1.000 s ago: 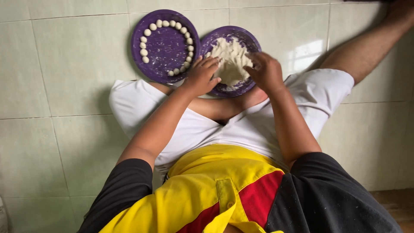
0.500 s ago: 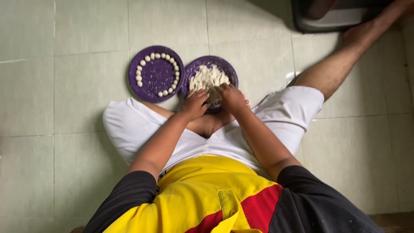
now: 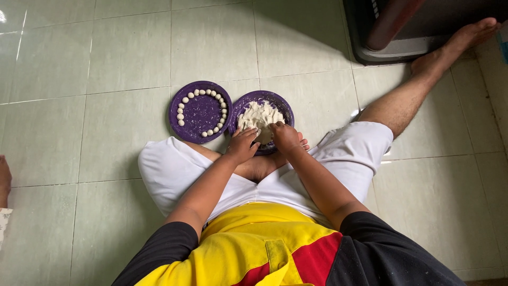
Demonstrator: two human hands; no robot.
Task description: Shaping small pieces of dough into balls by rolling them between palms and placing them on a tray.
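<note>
Pale floor tiles [image 3: 106, 58] carry both purple plates. Our left hand [image 3: 242, 145] and right hand [image 3: 286, 136] curl, fingers closed, onto the dough [image 3: 259, 115] in the right plate [image 3: 283, 103]. Pinch small, even pieces matching the balls [image 3: 182, 106] ringing the left plate [image 3: 200, 114].

plate of balls [image 3: 200, 112] left of dough plate [image 3: 263, 117], touching

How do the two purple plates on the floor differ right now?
The left plate carries small white balls ringed along its rim, its centre bare; the right plate holds one heaped white dough mass. No hand touches the left plate; both hands work at the right plate. Both are round and purple.
</note>
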